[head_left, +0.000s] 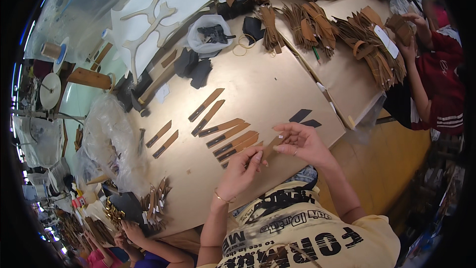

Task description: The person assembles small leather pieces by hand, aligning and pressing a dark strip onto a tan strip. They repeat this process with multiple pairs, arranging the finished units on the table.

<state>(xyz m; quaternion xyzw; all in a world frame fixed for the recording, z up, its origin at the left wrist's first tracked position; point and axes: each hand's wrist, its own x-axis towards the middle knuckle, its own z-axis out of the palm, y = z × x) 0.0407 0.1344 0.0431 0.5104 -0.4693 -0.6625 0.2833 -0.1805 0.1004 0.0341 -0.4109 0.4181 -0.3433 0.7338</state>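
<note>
My left hand (243, 167) pinches one end of a brown leather strip (270, 152) near the front edge of the table. Its other end sits between the thumb and fingers of my right hand (303, 144), beside a small white label. Just beyond my left hand lies a slanting row of brown leather strips (229, 134), each with a dark band along its end; some overlap. Two more such strips (166, 144) lie apart to the left. Past my right hand are two small dark pieces (301, 115).
Bundles of brown strips (310, 27) cover the far right of the table (267, 84). A co-worker in a dark red shirt (441, 82) handles brown pieces there. Clear plastic bags (111, 144) lie at left. Another co-worker's hand (133, 232) is at lower left, near bundled strips (156, 203).
</note>
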